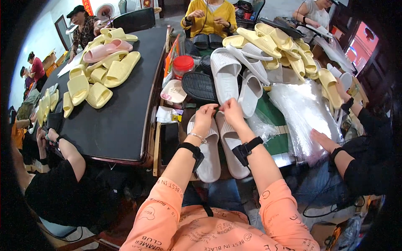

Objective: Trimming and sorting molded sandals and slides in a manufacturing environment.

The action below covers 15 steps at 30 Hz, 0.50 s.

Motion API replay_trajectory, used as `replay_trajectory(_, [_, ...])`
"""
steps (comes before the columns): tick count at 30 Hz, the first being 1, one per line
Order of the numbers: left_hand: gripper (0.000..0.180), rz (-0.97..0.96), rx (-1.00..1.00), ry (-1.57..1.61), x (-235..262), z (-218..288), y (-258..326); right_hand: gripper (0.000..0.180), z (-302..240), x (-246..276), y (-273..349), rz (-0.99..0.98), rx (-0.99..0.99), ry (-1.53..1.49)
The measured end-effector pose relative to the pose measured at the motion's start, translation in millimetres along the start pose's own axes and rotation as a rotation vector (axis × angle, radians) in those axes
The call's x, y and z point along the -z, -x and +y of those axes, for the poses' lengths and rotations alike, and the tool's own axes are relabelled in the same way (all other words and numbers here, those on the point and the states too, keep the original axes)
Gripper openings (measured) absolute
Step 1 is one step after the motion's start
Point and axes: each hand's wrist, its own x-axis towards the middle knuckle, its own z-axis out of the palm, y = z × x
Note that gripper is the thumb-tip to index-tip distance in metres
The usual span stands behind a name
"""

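There, the left hand (204, 118) and right hand (233, 112) met over pale slippers (208, 161) at the tabletop's (264, 106) near edge, fingers curled close, pinching what, I couldn't tell! That pair lay unbagged; yellow slippers (268, 44) sat heaped beyond.

Bright light is glaring off plastic bags (298, 113); fisheye distortion is bending edges toward the black rim.

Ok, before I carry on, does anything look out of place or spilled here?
One oddity: pink footwear sits among the yellow slippers on the dark table to the left, breaking the colour match. I can make out no spill.
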Motion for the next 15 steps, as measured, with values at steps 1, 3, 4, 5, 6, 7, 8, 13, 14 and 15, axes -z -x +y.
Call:
replay_trajectory(1, [0.023, 0.004, 0.043, 0.004, 1.4, 5.1, 3.7, 0.015, -10.6, -0.9, 2.8, -0.009, -0.003, -0.203])
replay_trajectory(3, [0.023, -0.028, 0.053, -0.013, 2.2, 5.8, 2.9, 0.013, -12.8, -3.9, 6.9, -0.052, -0.049, -0.497])
replay_trajectory(4, [0.024, -0.057, 0.061, -0.030, 2.4, 5.2, 3.3, 0.013, -7.5, -8.7, 10.5, -0.049, -0.053, -0.494])
replay_trajectory(5, [0.021, -0.045, 0.074, -0.017, 3.1, 4.8, 4.0, 0.011, -6.1, -12.6, 15.6, -0.018, 0.006, -0.483])
replay_trajectory(6, [0.021, -0.046, 0.077, -0.015, 2.2, 4.2, 3.6, 0.010, -4.0, -14.1, 18.5, 0.013, 0.066, -0.472])
replay_trajectory(7, [0.019, -0.022, 0.064, 0.003, 0.7, 3.8, 2.1, 0.009, -0.4, -11.6, 19.6, -0.011, 0.078, -0.417])
replay_trajectory(8, [0.017, 0.000, 0.054, 0.018, 0.3, 2.3, 0.9, 0.009, -0.3, -11.4, 20.9, -0.010, 0.071, -0.415])
replay_trajectory(13, [0.015, -0.032, 0.022, -0.004, 7.3, -4.8, -1.5, 0.013, -0.3, -15.2, 24.9, -0.007, 0.112, -0.472])
replay_trajectory(14, [0.015, -0.031, 0.028, -0.001, 5.0, -4.8, -1.0, 0.013, 3.6, -15.8, 25.6, 0.003, 0.141, -0.491])
replay_trajectory(15, [0.014, -0.005, -0.002, -0.027, 2.9, -4.7, -0.8, 0.012, 7.1, -16.2, 25.1, 0.022, 0.118, -0.566])
